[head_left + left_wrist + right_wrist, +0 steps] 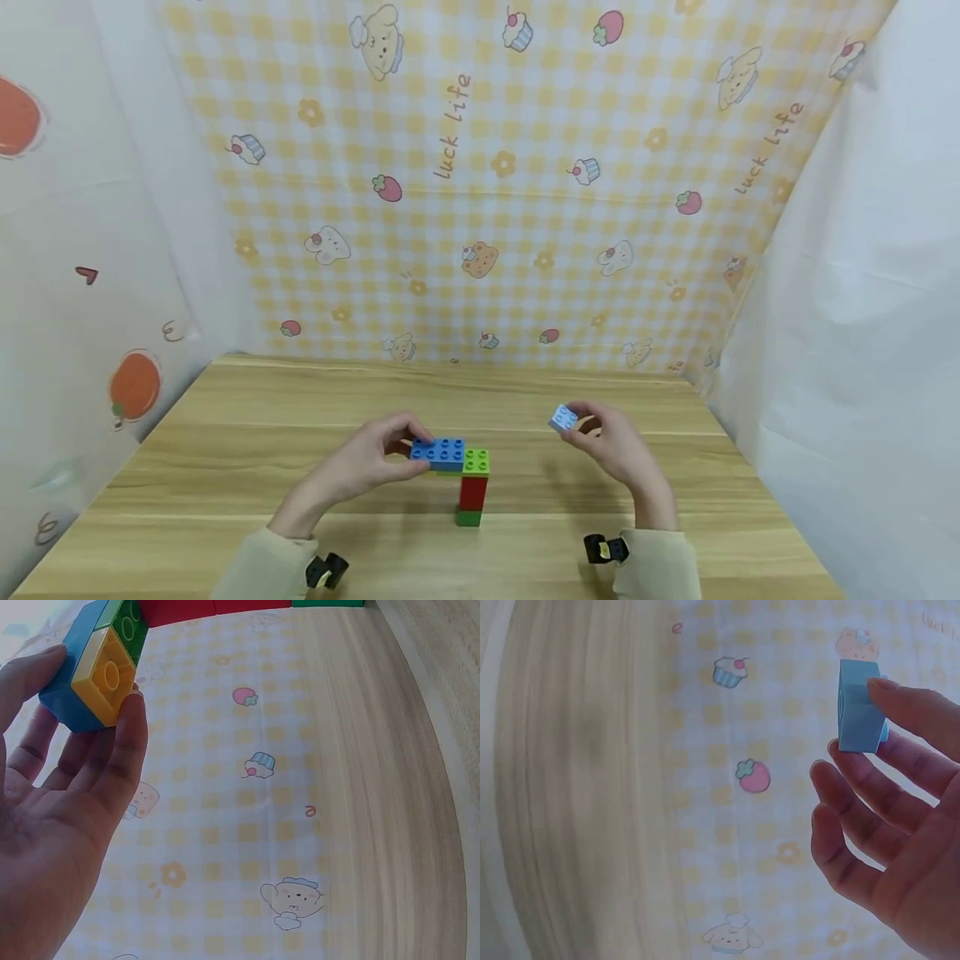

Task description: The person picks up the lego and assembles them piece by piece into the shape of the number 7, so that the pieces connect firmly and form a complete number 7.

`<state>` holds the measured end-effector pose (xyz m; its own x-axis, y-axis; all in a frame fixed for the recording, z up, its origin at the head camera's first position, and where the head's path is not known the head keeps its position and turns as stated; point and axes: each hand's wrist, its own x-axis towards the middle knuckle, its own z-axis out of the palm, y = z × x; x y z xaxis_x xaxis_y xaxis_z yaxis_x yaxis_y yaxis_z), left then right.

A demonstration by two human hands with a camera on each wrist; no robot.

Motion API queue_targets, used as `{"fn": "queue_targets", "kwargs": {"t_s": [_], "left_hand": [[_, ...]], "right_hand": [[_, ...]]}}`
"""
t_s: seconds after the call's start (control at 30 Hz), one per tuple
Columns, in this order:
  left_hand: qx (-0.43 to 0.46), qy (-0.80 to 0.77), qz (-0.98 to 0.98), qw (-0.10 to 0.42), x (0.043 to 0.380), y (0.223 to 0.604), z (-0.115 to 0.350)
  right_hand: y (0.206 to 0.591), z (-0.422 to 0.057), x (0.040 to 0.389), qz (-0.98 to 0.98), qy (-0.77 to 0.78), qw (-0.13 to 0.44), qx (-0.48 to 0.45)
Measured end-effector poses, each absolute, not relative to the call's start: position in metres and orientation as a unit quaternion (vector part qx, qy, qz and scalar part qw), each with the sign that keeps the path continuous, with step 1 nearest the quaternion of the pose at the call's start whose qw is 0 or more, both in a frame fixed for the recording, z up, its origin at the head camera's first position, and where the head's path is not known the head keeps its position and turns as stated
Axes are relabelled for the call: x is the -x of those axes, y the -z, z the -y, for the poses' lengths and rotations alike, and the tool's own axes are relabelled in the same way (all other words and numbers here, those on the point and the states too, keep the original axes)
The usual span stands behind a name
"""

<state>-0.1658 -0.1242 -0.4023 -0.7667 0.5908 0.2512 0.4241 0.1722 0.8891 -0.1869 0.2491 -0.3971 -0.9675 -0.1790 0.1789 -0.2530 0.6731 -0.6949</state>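
My left hand [371, 458] pinches a long blue building brick [445, 455] between thumb and fingers. Under that brick, in the left wrist view, are a yellow brick [94, 669] and a green brick [133, 637]. Right beside the blue brick stands a tower with a lime-green brick [477, 461] on top, a red section [473, 493] below and a dark green brick [469, 518] at its foot. Out to the right, my right hand [617, 446] holds a small light blue brick [562, 418] above the table, thumb against one side and fingertips opposite.
A wood-grain table [300, 392] carries the tower. Behind it hangs a yellow checked cloth [540, 217] with cartoon prints. White sheets [855, 275] close in both sides. Each sleeve has a small black device [606, 549] at the wrist.
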Motion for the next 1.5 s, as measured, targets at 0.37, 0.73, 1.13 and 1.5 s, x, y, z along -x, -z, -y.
{"fn": "queue_targets", "kwargs": {"t_s": [0.37,0.73,1.13,1.5], "left_hand": [[-0.335,-0.552,-0.76,0.08,0.166,0.403,0.124],[-0.335,-0.545,-0.765,0.071,0.166,0.402,0.124],[-0.331,-0.539,-0.771,0.073,0.164,0.405,0.122],[-0.348,-0.538,-0.765,0.063,0.166,0.402,0.121]], "right_hand": [[0.384,-0.225,0.176,0.898,-0.394,0.052,-0.186],[0.373,-0.199,0.169,0.879,-0.404,0.024,-0.252],[0.377,-0.176,0.161,0.86,-0.414,-0.017,-0.299],[0.375,-0.168,0.161,0.844,-0.422,-0.043,-0.328]]}}
